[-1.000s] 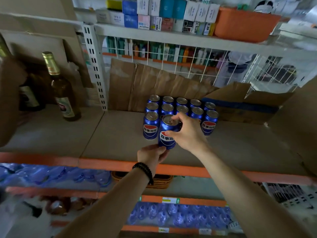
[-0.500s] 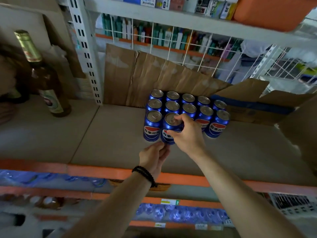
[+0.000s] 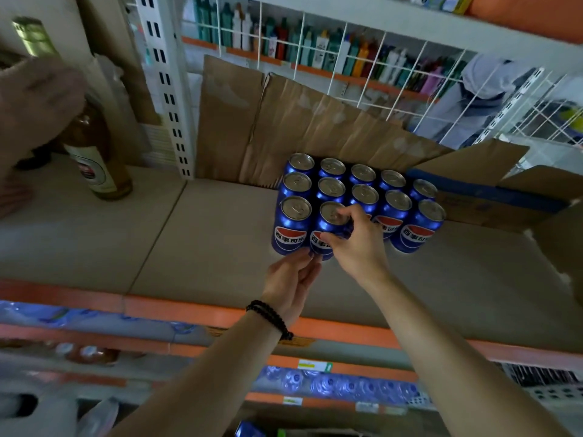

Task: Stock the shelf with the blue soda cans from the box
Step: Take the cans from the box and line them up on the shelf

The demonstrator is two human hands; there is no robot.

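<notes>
cans [image 3: 331, 227]: blue, red-white-blue emblem, silver tops | shelf edge [image 3: 176, 310]: orange | cardboard [image 3: 284, 127]: brown | bracelet [image 3: 269, 318]: black

A small shop — above the shelf [image 3: 220, 234] with its orange front edge, a wire rack [image 3: 347, 52] holds rows of toiletry bottles [image 3: 315, 48], below it packed water bottles [image 3: 340, 384] — price tags [image 3: 310, 364] too.

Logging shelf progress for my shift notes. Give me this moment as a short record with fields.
shelf: beige board with orange front edge
cans: blue soda cans upright in a tight block
held can: front-row can, second from left
right hand: right hand grips that can near its top
left hand: left hand fingertips at its base
box: open cardboard box behind the cans
other: glass bottle at left
</notes>
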